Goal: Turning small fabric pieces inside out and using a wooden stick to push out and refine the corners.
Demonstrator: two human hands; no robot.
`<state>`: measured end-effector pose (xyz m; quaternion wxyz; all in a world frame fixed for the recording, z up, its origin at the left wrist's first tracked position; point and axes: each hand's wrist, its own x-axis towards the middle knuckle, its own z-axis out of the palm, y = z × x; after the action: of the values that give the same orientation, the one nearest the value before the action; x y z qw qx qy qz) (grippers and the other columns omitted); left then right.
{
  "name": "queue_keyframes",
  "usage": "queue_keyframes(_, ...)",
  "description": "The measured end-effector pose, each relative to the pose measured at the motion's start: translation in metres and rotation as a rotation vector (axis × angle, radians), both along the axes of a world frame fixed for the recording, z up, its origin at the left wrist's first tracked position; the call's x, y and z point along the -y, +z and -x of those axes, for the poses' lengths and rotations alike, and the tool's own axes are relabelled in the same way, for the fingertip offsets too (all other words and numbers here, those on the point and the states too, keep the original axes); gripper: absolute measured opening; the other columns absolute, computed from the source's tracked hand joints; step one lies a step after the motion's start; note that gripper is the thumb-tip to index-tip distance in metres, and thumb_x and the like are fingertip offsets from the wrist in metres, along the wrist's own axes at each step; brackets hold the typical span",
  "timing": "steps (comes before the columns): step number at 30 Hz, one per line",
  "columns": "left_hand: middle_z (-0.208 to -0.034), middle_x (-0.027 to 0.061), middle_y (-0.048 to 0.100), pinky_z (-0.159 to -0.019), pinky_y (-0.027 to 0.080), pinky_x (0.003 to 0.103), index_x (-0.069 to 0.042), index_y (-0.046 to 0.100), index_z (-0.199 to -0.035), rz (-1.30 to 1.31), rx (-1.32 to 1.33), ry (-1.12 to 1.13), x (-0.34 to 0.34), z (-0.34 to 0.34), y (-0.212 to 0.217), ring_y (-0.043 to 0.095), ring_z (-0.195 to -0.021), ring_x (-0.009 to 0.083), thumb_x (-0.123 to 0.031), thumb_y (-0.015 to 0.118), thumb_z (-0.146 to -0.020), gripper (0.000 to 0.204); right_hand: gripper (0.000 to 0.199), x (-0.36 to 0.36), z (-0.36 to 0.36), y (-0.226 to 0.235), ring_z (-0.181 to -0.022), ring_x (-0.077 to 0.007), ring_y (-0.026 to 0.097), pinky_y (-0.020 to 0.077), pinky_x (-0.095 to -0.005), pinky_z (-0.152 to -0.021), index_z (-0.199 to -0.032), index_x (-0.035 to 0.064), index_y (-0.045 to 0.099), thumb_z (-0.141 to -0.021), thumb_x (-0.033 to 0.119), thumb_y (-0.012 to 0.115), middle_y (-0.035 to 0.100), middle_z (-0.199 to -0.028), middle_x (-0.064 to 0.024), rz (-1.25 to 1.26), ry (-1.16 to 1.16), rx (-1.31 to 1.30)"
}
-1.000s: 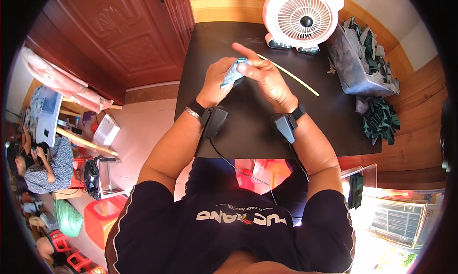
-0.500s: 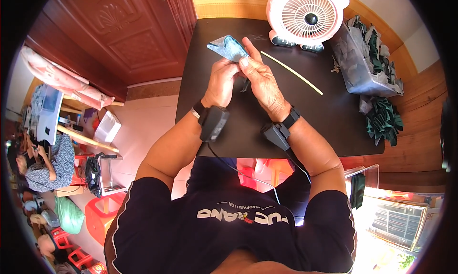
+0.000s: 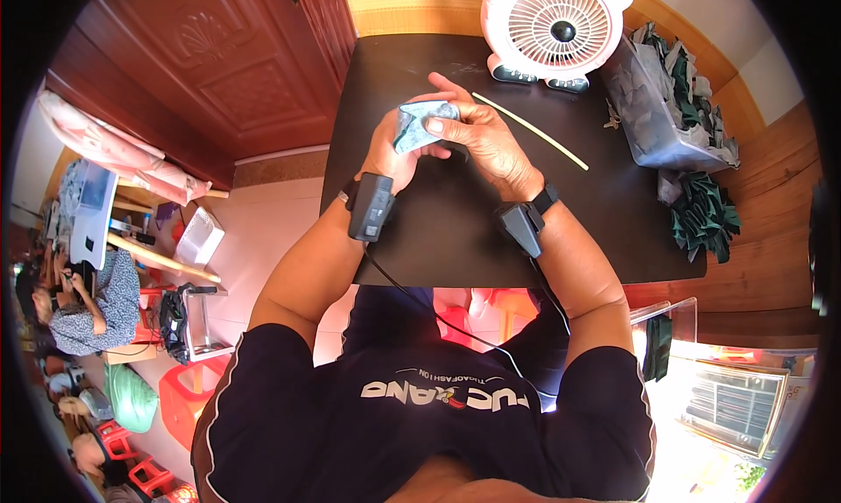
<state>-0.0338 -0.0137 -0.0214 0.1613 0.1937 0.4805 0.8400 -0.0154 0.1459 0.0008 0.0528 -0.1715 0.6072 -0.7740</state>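
Dark table [image 3: 473,231] spanning middle. White fan [image 3: 565,31] standing at far edge. Clear bin [image 3: 653,149] holding green and grey pieces, sitting at right. Green bundle [image 3: 708,218] lying just beside bin, person's side. Right hand [image 3: 497,148] pinching blue cloth [image 3: 419,122] under thumb — cloth hanging above table, between hands. Left hand [image 3: 383,157] backing cloth, partly hidden — can't tell if gripping. Pale stick [image 3: 532,131] lying near right hand.
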Motion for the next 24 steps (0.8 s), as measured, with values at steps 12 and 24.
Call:
queue_keyframes(12, -0.080, 0.0078, 0.055, -0.065, 0.047, 0.026, 0.001, 0.051, -0.090, -0.120, -0.045, -0.123, -0.003, 0.005, 0.001, 0.058, -0.075, 0.0152, -0.013, 0.043, -0.085, 0.016, 0.027, -0.008, -0.004, 0.013, -0.122, -0.0212, 0.044, 0.0412, -0.0327, -0.092, -0.092, 0.0067, 0.072, -0.072, 0.023, 0.078, 0.038, -0.142, -0.0126, -0.334, 0.137, -0.019)
queue_keyframes(24, -0.075, 0.0081, 0.056, -0.064, 0.046, 0.026, -0.001, 0.052, -0.071, -0.163, 0.225, -0.072, -0.006, 0.006, 0.005, 0.055, -0.068, 0.0146, -0.008, 0.043, -0.078, 0.013, 0.034, -0.004, -0.003, 0.006, -0.107, -0.0174, 0.054, 0.0409, -0.0293, -0.092, -0.097, -0.0011, 0.069, -0.071, 0.019, 0.077, 0.048, -0.133, -0.0112, -0.206, 0.104, 0.118)
